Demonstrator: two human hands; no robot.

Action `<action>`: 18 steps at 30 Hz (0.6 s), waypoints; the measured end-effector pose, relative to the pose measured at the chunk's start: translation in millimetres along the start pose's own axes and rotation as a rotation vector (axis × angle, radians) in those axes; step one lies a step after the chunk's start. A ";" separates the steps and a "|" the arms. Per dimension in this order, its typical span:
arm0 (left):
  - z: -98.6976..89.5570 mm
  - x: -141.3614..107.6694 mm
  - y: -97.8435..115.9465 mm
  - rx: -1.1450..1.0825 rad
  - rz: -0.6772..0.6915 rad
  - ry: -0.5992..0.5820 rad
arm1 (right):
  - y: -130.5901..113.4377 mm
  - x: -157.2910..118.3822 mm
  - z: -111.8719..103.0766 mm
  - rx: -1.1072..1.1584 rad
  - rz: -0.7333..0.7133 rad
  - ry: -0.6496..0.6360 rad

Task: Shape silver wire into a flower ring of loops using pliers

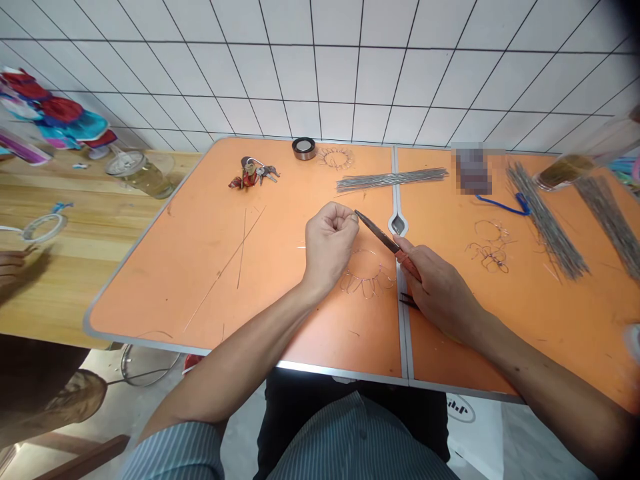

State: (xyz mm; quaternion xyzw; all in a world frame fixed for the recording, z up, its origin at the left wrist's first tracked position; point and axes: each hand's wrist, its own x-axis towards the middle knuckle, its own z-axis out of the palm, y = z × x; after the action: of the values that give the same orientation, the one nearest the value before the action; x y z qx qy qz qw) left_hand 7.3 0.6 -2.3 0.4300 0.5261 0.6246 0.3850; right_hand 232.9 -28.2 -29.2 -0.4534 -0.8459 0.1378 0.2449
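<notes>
My left hand is closed in a pinch above the orange table; whatever its fingers hold is too small to make out. My right hand grips a slim, dark, tapered tool with a reddish handle, its tip reaching the fingertips of my left hand. Two dark points stick out below my right palm; I cannot tell what they belong to. Below and between the hands is a thin wire ring with looped petals. Left of my hands, two straight wires lie crossed on the table.
Wire bundles lie at the back and right. Keys, a tape roll and looped wire pieces are on the orange table. A jar and another person's hand are at the left.
</notes>
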 end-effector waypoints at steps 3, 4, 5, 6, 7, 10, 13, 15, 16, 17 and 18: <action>0.1 -0.2 0.7 -0.003 -0.004 0.005 | -1.2 0.2 0.3 -0.007 0.012 -0.001; 0.2 -0.4 0.8 -0.005 -0.006 0.006 | -1.7 0.3 0.3 -0.009 0.018 -0.005; 0.2 -0.6 0.8 -0.006 -0.008 0.006 | -2.1 0.4 0.2 -0.009 0.023 -0.010; 0.2 -0.8 0.6 -0.007 -0.010 0.004 | -2.5 0.4 0.1 -0.008 0.026 -0.015; 0.2 -1.0 0.3 -0.006 -0.011 0.002 | -2.9 0.3 0.1 -0.007 0.028 -0.017; 0.3 -1.0 -0.8 -0.001 -0.006 0.004 | -4.5 0.3 -0.2 -0.020 0.036 -0.025; 0.2 -0.6 -1.4 0.006 0.013 0.012 | -5.3 1.8 -3.2 -0.026 0.064 -0.029; -0.1 -0.8 -1.6 0.018 0.047 0.016 | -1.3 4.3 -8.1 -0.010 0.115 -0.015; -0.4 -1.3 -1.8 0.027 0.070 0.017 | 3.1 5.9 -11.5 -0.008 0.151 -0.003; -0.8 -2.1 -2.1 0.039 0.095 0.016 | 9.3 7.7 -15.2 -0.021 0.190 0.007; -1.2 -3.2 -2.5 0.052 0.122 0.013 | 16.9 9.7 -19.1 -0.057 0.222 0.025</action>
State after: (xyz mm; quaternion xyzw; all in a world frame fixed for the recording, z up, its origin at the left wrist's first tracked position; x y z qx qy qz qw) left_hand 7.3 -2.3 -5.2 0.4670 0.5176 0.6358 0.3314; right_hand 250.5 -10.6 -18.0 -0.5530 -0.7908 0.1343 0.2255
